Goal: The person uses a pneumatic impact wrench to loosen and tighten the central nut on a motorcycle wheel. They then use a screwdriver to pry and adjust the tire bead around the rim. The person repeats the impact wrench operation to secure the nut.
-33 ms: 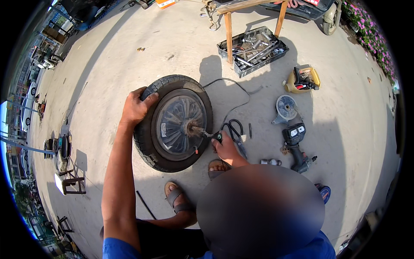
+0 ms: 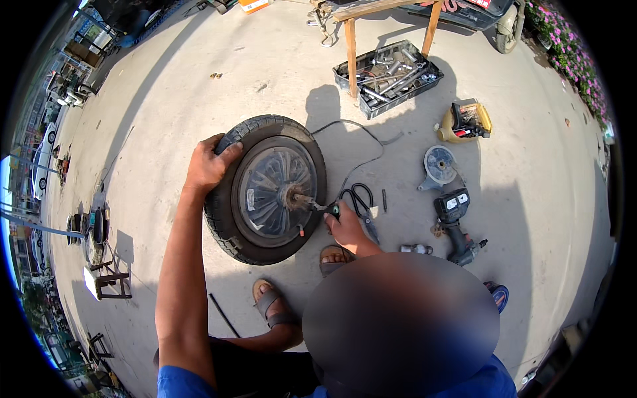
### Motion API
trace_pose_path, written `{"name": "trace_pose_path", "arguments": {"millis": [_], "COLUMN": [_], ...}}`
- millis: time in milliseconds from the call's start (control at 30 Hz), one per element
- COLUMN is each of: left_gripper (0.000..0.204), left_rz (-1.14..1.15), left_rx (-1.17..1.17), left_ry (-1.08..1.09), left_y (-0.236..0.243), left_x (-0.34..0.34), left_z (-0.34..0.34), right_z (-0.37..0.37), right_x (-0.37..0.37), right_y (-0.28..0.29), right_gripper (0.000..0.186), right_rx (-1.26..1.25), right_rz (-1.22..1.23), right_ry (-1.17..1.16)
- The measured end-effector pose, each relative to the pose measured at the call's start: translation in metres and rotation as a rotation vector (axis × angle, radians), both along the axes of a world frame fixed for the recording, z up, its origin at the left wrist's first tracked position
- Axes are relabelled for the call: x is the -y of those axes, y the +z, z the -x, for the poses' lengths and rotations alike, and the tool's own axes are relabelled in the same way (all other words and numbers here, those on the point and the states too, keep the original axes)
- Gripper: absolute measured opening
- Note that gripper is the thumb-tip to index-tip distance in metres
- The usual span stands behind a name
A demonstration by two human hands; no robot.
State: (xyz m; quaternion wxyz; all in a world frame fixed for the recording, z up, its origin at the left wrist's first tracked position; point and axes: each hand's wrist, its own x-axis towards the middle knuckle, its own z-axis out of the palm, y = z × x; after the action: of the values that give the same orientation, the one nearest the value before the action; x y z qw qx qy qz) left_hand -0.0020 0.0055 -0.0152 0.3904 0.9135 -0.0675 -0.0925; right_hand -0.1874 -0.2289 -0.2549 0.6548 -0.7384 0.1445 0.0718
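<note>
A wheel with a black tyre [image 2: 222, 222] and a dusty grey hub [image 2: 265, 172] leans tilted before me on the concrete. My left hand [image 2: 212, 163] is closed over the tyre's upper left edge. From the hub's middle sticks a short, dirty axle [image 2: 304, 198]. My right hand [image 2: 348, 229] grips the dark, partly green handle [image 2: 334, 209] of a hand tool beside the axle end. The tool's metal part seems to meet the axle; its exact kind is unclear. A dark cable [image 2: 358, 125] runs out from behind the wheel. A large blurred oval hides most of my right arm.
On the right lie a cordless impact wrench [image 2: 456, 232], a round metal brake plate [image 2: 440, 165] and a cut yellow container [image 2: 455, 132] of small parts. A black tool crate [image 2: 398, 85] with sockets stands ahead, by a wooden bench leg [image 2: 352, 60]. A black rod [image 2: 223, 314] lies near my foot.
</note>
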Motion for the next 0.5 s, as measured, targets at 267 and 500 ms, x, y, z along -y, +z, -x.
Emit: {"name": "trace_pose_path", "arguments": {"millis": [267, 500], "left_gripper": [0.052, 0.052], "left_rz": [-0.071, -0.094], "left_rx": [0.024, 0.020], "left_ry": [0.017, 0.034], "left_y": [0.002, 0.000], "left_x": [0.000, 0.001], "left_z": [-0.002, -0.007], "right_z": [-0.003, -0.007], "right_x": [-0.005, -0.002], "right_y": [-0.007, -0.002], "right_gripper": [0.037, 0.038], "right_rx": [0.049, 0.002], "right_rz": [0.024, 0.027], "right_ry": [-0.019, 0.014]}}
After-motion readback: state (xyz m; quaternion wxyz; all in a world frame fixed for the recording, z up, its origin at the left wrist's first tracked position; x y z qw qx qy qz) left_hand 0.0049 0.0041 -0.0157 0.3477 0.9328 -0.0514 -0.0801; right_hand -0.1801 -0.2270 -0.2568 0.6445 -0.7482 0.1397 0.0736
